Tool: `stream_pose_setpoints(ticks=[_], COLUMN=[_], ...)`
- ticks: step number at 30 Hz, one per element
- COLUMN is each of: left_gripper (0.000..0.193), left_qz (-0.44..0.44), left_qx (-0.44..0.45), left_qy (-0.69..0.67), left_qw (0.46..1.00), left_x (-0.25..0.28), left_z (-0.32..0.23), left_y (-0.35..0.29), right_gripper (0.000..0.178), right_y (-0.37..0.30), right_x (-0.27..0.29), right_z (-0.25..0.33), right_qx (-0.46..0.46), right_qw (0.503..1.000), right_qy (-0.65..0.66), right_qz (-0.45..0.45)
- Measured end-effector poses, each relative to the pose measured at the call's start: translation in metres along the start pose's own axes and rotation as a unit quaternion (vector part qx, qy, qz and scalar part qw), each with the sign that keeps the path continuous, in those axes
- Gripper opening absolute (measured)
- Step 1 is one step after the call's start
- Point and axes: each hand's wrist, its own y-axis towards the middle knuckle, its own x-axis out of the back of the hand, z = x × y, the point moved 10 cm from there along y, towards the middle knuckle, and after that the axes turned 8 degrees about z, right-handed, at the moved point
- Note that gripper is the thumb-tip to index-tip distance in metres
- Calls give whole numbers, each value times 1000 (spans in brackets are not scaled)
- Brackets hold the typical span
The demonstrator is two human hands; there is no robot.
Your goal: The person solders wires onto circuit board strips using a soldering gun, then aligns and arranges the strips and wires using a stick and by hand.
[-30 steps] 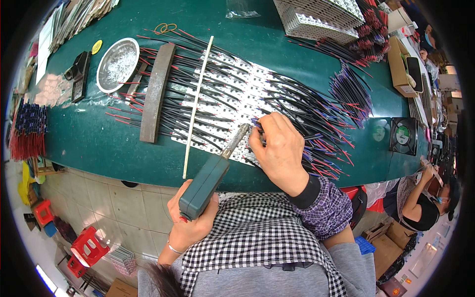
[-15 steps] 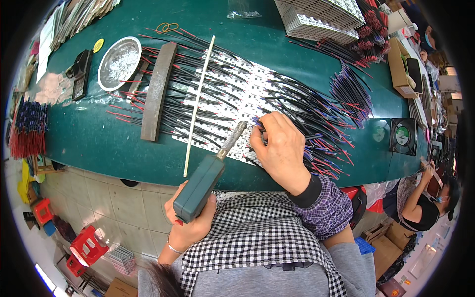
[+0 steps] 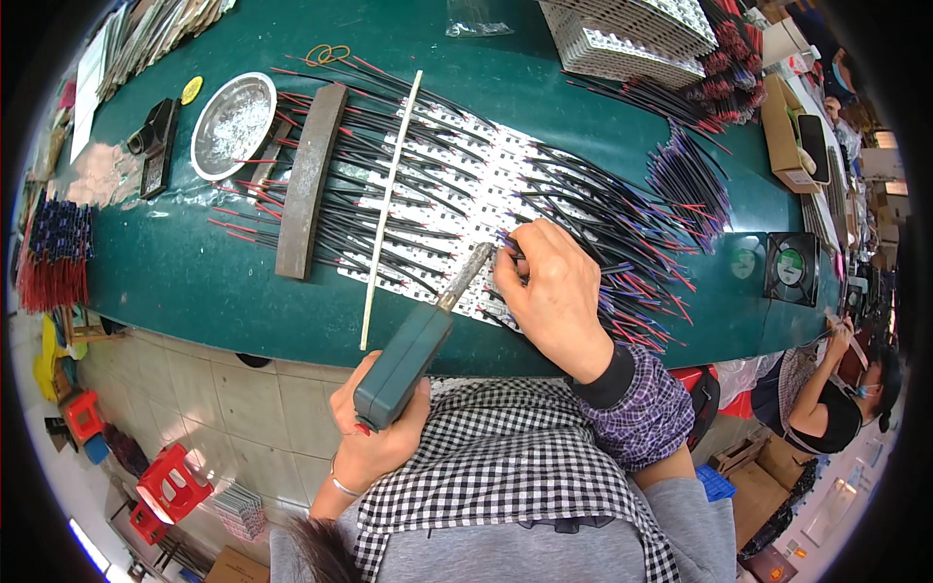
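Note:
My left hand (image 3: 377, 428) is wrapped round the dark green handle of a soldering gun (image 3: 404, 361). Its metal tip reaches up and right to the white circuit boards (image 3: 478, 209) lying on the green table. Just beside the tip, my right hand (image 3: 552, 291) is closed in a pinch on the end of a black wire (image 3: 503, 238), partly hidden by the fingers. Rows of black wires with red ends (image 3: 384, 209) cross the boards on the left. More black wires with blue and red ends (image 3: 622, 223) fan out to the right.
A metal bar (image 3: 309, 185) and a pale thin stick (image 3: 391, 194) lie across the wires. Left of them stand a metal bowl (image 3: 233, 126) and a black holder (image 3: 158, 151). A small fan (image 3: 792, 269) is at right, stacked boards (image 3: 632, 49) behind. A co-worker (image 3: 826, 398) sits right.
The soldering gun and my left hand have shifted slightly right, bringing the tip closer to my right fingertips. My right hand has barely moved and keeps its pinch.

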Motion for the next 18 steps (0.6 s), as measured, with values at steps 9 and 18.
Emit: stream_pose_setpoints(ticks=[9,18], left_gripper=[16,17], left_qz=[10,-2], left_qx=[0,20], left_qy=[23,15], left_qw=[1000,1000], left_x=[0,5], left_z=[0,3], left_y=[-1,-6], right_gripper=[15,15], right_y=[-1,-2], right_x=[1,2], right_z=[4,4], right_qx=[14,18], right_qw=[1000,1000], right_qy=[-13,-18], right_qz=[-10,-16])
